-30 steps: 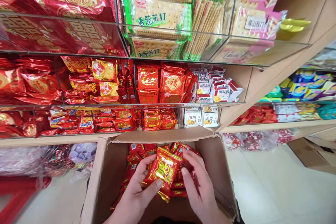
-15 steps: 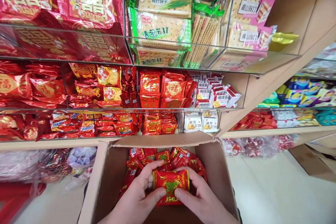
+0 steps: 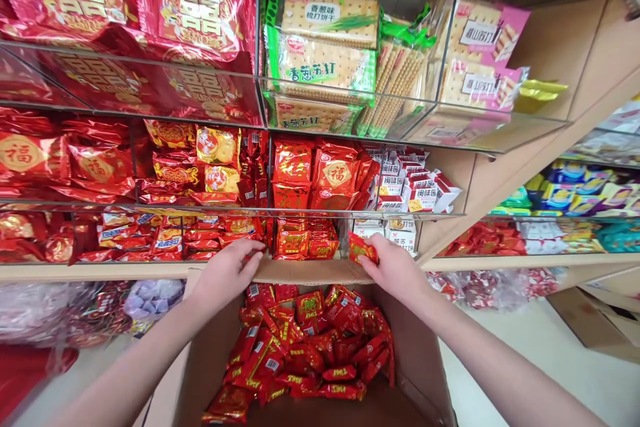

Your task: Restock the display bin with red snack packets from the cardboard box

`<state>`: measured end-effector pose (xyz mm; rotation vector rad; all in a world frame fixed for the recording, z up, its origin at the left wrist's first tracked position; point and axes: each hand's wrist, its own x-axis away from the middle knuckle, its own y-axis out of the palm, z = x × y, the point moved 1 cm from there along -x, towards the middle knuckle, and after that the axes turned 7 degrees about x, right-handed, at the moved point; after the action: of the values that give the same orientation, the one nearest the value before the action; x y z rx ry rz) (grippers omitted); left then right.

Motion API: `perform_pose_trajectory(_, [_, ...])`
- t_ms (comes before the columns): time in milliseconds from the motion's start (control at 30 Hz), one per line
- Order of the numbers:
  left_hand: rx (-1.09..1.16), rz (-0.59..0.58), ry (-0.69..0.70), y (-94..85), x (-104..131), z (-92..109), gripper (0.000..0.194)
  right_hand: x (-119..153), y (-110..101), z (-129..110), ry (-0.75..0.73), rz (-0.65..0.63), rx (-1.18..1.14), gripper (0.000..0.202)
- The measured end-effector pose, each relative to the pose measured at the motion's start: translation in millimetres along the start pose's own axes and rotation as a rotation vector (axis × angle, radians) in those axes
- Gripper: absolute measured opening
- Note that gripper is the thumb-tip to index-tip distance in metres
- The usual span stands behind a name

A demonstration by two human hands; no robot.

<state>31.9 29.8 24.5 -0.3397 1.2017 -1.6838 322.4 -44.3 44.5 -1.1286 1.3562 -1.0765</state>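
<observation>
My right hand (image 3: 393, 267) pinches a small red and gold packet (image 3: 363, 250) in front of the lower shelf, beside the white cracker packs (image 3: 401, 235). At the lower shelf's left part, my left hand (image 3: 233, 270) has its thumb and fingers apart, with nothing seen between them. Its fingertips are near red packets (image 3: 243, 227). Between the hands, upright red packets (image 3: 293, 240) fill a clear-fronted compartment. Below them stands an open cardboard box (image 3: 415, 347), with many loose red packets (image 3: 310, 347) heaped inside.
Upper shelves hold large red packs (image 3: 200, 13), green-edged crackers (image 3: 327, 20) and pink packs (image 3: 480, 33) behind clear plastic fronts (image 3: 350, 97). Bagged goods (image 3: 153, 297) lie under the shelf at left. Another cardboard box (image 3: 590, 323) sits on the floor at right.
Both hands have risen from above the box to the lower shelf and moved apart. My left hand has let go of the red packet it was touching. The view has shifted slightly.
</observation>
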Motion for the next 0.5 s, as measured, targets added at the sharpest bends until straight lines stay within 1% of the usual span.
perform_pose_trajectory(67, [-0.074,-0.019,-0.047,4.0,0.7,-2.3,0.026,-21.5,7.8,-10.5,-0.056,-0.055,0.143,0.014])
perform_pose_trajectory(133, [-0.129,-0.022,-0.036,5.9,5.2,-0.1,0.027,-39.2,16.2,-22.0,-0.096,-0.089,0.26,0.013])
perform_pose_trajectory(200, [-0.175,-0.001,-0.007,5.9,10.4,3.3,0.027,-52.9,26.0,-32.3,-0.121,-0.119,0.33,0.012])
perform_pose_trajectory(333, [-0.263,0.042,0.034,4.8,15.7,7.0,0.028,-76.3,49.2,-42.6,-0.12,-0.213,0.345,0.021])
perform_pose_trajectory(500, [-0.295,0.071,0.094,8.0,17.1,5.4,0.027,-107.8,75.2,-41.7,-0.035,-0.35,0.316,0.026])
